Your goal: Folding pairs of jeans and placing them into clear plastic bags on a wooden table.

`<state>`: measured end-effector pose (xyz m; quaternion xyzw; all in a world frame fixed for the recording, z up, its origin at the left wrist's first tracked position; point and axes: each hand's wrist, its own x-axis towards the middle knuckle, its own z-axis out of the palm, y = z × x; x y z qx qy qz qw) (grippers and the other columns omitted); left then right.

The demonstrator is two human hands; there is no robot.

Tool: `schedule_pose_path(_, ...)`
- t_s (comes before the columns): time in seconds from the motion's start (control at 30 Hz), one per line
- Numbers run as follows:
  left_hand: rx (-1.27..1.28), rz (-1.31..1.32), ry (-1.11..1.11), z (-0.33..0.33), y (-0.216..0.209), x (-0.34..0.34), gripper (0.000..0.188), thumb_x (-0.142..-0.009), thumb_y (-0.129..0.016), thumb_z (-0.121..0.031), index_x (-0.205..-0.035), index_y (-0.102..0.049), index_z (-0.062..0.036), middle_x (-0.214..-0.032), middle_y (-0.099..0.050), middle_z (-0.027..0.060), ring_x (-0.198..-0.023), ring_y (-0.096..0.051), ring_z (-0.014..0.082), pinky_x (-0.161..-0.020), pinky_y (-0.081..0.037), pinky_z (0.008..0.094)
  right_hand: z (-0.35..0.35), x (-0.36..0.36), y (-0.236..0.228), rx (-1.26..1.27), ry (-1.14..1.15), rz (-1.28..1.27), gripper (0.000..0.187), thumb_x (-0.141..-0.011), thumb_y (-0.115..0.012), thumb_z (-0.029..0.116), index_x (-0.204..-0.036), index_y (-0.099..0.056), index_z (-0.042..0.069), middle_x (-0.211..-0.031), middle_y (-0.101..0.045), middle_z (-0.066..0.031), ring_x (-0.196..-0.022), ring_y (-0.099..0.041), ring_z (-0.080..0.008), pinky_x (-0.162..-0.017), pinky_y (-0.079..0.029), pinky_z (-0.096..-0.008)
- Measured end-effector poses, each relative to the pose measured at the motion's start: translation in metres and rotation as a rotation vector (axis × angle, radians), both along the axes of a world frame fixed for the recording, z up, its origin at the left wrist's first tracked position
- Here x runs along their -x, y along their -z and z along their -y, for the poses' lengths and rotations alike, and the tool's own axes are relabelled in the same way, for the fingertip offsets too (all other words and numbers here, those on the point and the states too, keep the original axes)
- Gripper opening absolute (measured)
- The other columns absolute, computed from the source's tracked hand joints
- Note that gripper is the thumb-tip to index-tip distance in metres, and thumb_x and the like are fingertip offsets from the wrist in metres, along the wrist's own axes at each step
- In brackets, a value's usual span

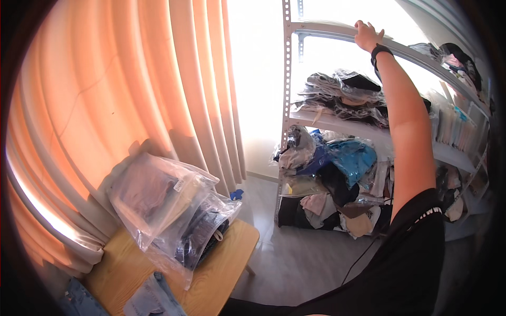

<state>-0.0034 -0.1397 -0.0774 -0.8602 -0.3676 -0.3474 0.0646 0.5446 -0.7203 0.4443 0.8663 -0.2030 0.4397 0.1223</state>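
My right hand (369, 37) is raised at the front edge of the upper metal shelf (327, 30), its fingers apart and the hand touching the rail. A black band (381, 51) circles that wrist. Glare washes out the shelf surface behind the fingers, and I make out nothing held there. Below the hand, a stack of folded clothes in clear bags (342, 97) lies on the middle shelf. Further down is a loose pile with a bright blue garment (350, 160). My left hand is out of view.
At left, a wooden table (240, 247) bears clear-bagged garments (163, 195) and folded denim (153, 297). Orange-lit curtains (121, 79) hang behind it. A dark cable (361, 256) runs over the floor. Upright clear packets (458, 126) stand on the rack's right side.
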Motion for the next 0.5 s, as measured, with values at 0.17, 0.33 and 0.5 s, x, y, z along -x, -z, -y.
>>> schedule_pose_path(0.17,-0.008,0.015,0.013,0.002,-0.003,0.0,0.04,-0.089,-0.042,-0.032,-0.106,-0.063,-0.0021,-0.114,-0.06,0.0136,-0.11,-0.053,0.0312,-0.099,-0.027,0.0531,0.018,-0.006,0.012,0.126,-0.104,0.375,0.025,-0.088,-0.05,0.022,-0.114,-0.052,0.019,-0.109,-0.061,0.0015,-0.114,-0.05,-0.0217,-0.105,-0.02,-0.0602)
schedule_pose_path(0.33,-0.018,0.066,0.003,0.014,-0.02,-0.009,0.032,-0.092,-0.044,-0.033,-0.112,-0.062,-0.0139,-0.116,-0.061,0.0037,-0.11,-0.055,0.0247,-0.1,-0.028,0.052,0.02,-0.008,0.035,0.327,-0.217,0.635,0.013,-0.087,-0.055,0.022,-0.099,-0.059,0.02,-0.102,-0.063,0.005,-0.106,-0.053,-0.0196,-0.105,-0.023,-0.0569)
schedule_pose_path(0.5,-0.1,0.072,0.0,0.011,-0.016,-0.01,0.032,-0.093,-0.045,-0.033,-0.108,-0.063,-0.0128,-0.112,-0.063,0.0051,-0.106,-0.057,0.0247,-0.097,-0.033,0.0509,0.013,0.002,0.062,0.44,-0.351,0.637,0.013,-0.078,-0.063,0.014,-0.09,-0.061,0.02,-0.09,-0.061,0.0067,-0.096,-0.054,-0.0185,-0.105,-0.024,-0.0536)
